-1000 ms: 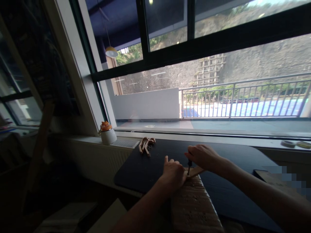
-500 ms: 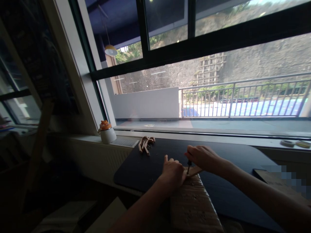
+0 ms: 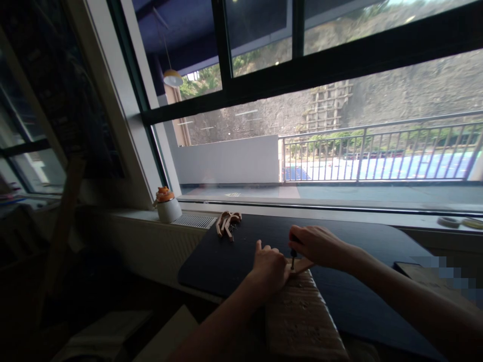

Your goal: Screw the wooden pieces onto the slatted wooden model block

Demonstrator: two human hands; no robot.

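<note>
My right hand is closed round the handle of a screwdriver, which stands nearly upright. Its tip meets a pale, angled wooden piece. My left hand grips the near left end of that piece, thumb side raised, and hides part of it. Under the wood is a brown block with a shiny, wrinkled, pitted surface. Several curved wooden pieces lie in a small heap at the table's far left, with thin screws or nails beside them.
The dark table reaches the window sill. A white pot with an orange top stands on the sill by a vent grille. Rolls of tape lie at the sill's right. A dark-edged flat object rests on the right.
My right hand has shifted very slightly on the screwdriver, whose tip stays on the wooden piece. My left hand holds its place. The whole view has moved a touch.
</note>
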